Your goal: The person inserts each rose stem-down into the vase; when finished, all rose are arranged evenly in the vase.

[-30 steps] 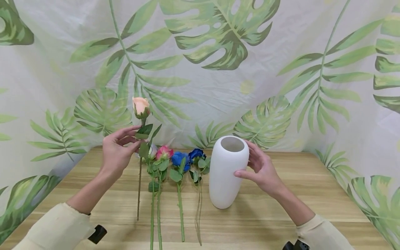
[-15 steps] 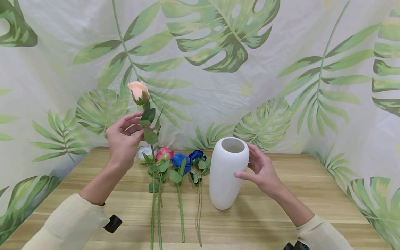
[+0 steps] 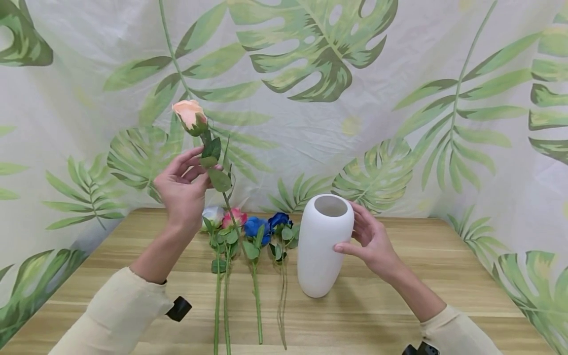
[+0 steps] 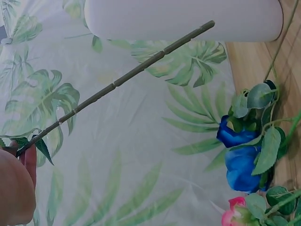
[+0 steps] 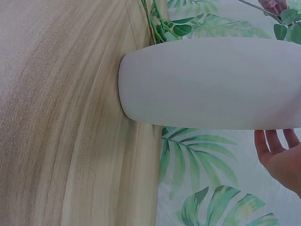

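Observation:
My left hand [image 3: 182, 195] pinches a peach rose [image 3: 191, 118] by its leafy upper stem, raised above the table. The bloom tilts left, and the bare stem slants down to the right. The left wrist view shows the cut end of that stem [image 4: 141, 69] in front of the vase, clear of it. A tall white vase [image 3: 320, 251] stands upright right of centre, its round mouth facing up. Around its right side my right hand [image 3: 372, 244] holds it, thumb on the front and fingers behind. In the right wrist view, fingertips touch the vase wall [image 5: 202, 84].
Left of the vase, a white rose [image 3: 214, 216], a pink rose [image 3: 234, 217], a blue rose [image 3: 255, 228] and a dark blue rose [image 3: 279, 220] lie in a row, stems toward me. The wooden table [image 3: 399, 305] ends at a leaf-print cloth [image 3: 301, 138].
My left hand has lifted the peach rose and moved it slightly right. Its stem has swung from near vertical to slanting toward the vase. The right hand and vase have stayed put.

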`<action>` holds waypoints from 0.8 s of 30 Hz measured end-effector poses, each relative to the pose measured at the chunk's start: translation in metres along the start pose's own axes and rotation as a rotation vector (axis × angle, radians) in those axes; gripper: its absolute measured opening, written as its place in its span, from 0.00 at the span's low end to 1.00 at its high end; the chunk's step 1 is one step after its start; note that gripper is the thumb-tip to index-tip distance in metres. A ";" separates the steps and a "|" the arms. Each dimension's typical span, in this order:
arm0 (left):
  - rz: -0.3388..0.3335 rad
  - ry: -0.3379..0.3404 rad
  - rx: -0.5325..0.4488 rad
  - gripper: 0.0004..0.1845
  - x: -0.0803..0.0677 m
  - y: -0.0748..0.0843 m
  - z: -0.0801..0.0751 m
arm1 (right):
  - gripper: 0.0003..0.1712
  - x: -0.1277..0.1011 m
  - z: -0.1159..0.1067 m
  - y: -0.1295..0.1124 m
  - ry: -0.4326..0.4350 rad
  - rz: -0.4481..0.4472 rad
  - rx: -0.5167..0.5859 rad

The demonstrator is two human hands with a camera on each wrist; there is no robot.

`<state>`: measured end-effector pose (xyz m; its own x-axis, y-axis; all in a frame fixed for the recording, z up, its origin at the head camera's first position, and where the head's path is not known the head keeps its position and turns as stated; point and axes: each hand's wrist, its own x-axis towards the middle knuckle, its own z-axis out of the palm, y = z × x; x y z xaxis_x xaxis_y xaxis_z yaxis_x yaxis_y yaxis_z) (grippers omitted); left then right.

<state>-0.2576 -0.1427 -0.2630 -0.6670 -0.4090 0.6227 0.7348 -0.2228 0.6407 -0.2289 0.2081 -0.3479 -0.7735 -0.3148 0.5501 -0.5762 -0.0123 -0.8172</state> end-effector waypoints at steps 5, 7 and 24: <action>0.023 -0.005 -0.045 0.24 0.000 0.000 0.008 | 0.47 0.000 0.000 0.000 0.001 0.003 -0.004; 0.036 -0.009 -0.053 0.24 0.000 -0.001 0.010 | 0.47 0.000 0.000 0.001 0.003 0.006 -0.007; 0.052 0.083 -0.175 0.23 0.003 0.001 0.038 | 0.47 0.000 -0.001 0.001 0.003 0.018 -0.004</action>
<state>-0.2631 -0.1106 -0.2432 -0.6203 -0.4940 0.6093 0.7831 -0.3464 0.5164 -0.2294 0.2085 -0.3482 -0.7843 -0.3124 0.5361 -0.5635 -0.0029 -0.8261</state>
